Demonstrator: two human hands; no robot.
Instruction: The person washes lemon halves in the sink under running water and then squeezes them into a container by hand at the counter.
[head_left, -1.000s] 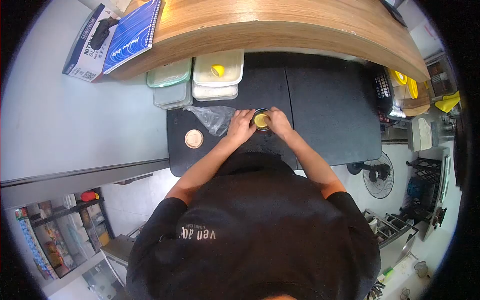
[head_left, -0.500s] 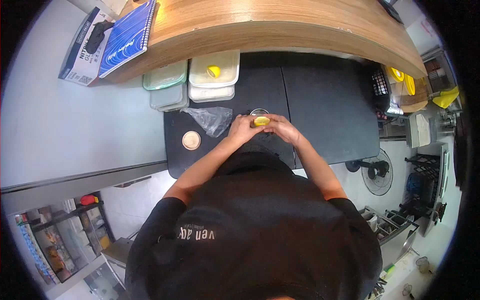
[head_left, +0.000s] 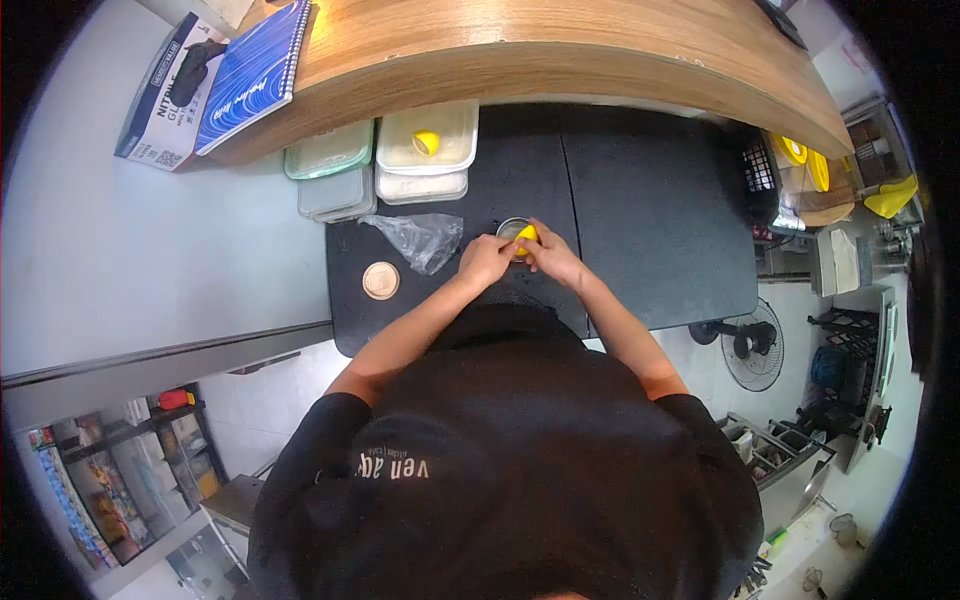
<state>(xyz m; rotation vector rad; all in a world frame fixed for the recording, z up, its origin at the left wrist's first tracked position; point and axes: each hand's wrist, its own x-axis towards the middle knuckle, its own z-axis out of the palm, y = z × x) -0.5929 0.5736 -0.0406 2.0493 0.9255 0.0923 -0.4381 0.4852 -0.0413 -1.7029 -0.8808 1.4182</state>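
In my right hand (head_left: 552, 256) is a yellow lemon half (head_left: 528, 236), gripped by its peel with the fingers closed round it. It is tilted over a small round metal-rimmed bowl (head_left: 509, 225) on the black table. My left hand (head_left: 484, 261) is beside the bowl with its fingers drawn together at the lemon's lower left edge. What those fingertips grip, if anything, is hidden. A second lemon half (head_left: 426, 143) lies on a lidded plastic container (head_left: 455, 165) behind my left hand.
A crumpled clear plastic bag (head_left: 422, 243) and a round wooden-looking lid (head_left: 381, 281) lie left of my hands. More stacked containers (head_left: 335, 195) stand at the back left. A wooden shelf (head_left: 540, 65) overhangs the table's far edge. A black basket (head_left: 760, 170) is at the right.
The lemon half has turned from its cut face showing to its yellow peel showing. My right hand has shifted slightly up and round it; more of the bowl shows. My left hand has moved little.
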